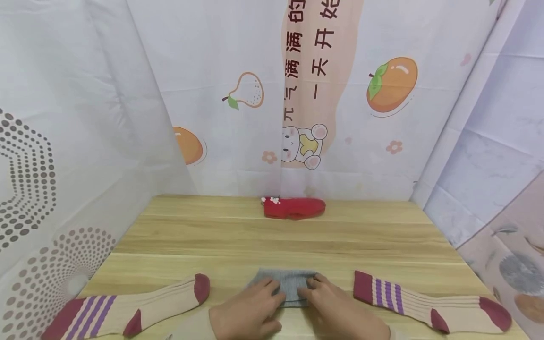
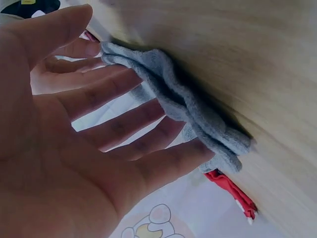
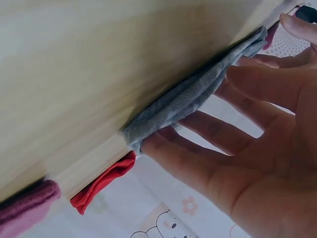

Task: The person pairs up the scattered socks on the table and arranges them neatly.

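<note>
A folded grey sock (image 1: 286, 283) lies flat on the table near its front edge, with several layers showing along its side in the left wrist view. My left hand (image 1: 250, 309) rests on its left part, fingers extended and fingertips touching the cloth (image 2: 173, 94). On the right part lie the fingertips of my right hand (image 1: 335, 304), the fingers (image 3: 213, 131) loosely stretched and the thumb off the cloth. Both hands press from above; neither grips it.
A cream sock with maroon and purple stripes (image 1: 157, 302) lies at the left, and a matching sock (image 1: 418, 304) at the right. Farther back is a red sock (image 1: 295, 208) with white figures. Printed curtains (image 1: 204, 56) enclose the wooden table (image 1: 212, 236).
</note>
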Motion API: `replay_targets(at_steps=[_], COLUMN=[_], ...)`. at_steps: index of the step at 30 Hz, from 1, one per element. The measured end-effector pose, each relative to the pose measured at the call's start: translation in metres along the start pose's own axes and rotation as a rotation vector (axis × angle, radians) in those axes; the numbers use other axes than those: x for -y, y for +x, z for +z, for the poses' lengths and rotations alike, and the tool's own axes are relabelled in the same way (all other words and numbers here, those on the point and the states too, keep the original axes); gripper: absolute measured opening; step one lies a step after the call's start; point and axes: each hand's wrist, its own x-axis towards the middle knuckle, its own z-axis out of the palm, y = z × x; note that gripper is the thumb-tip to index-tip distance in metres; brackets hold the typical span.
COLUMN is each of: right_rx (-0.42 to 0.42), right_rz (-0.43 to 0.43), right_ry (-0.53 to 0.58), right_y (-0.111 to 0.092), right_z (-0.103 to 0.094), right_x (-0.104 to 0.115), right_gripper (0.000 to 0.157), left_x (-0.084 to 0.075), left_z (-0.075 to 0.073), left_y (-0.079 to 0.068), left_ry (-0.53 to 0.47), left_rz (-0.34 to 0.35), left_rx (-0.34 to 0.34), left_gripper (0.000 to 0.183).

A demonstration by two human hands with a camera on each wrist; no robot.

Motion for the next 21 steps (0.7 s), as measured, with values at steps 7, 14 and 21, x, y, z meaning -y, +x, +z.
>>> replay_targets(at_steps=[7,14,21], right_rx=[-0.032,-0.098,-0.131], right_rz=[-0.047,-0.102,-0.108], right_ry=[0.013,0.028,0.036], right_y=[0.008,0.023,0.029], right_z=[-0.004,-0.006,-0.005], right_x=[-0.008,-0.015,-0.023], right_gripper=[0.028,0.025,0.026], left_x=[0.007,0.018,0.026], left_z=[0.001,0.001,-0.002], left_y=[0.002,0.006,0.016], left_ry=[-0.050,-0.031,-0.054], left_rz=[-0.030,-0.047,-0.060], left_rx=[-0.003,-0.056,-0.014], left_gripper=[0.035,0.034,0.035])
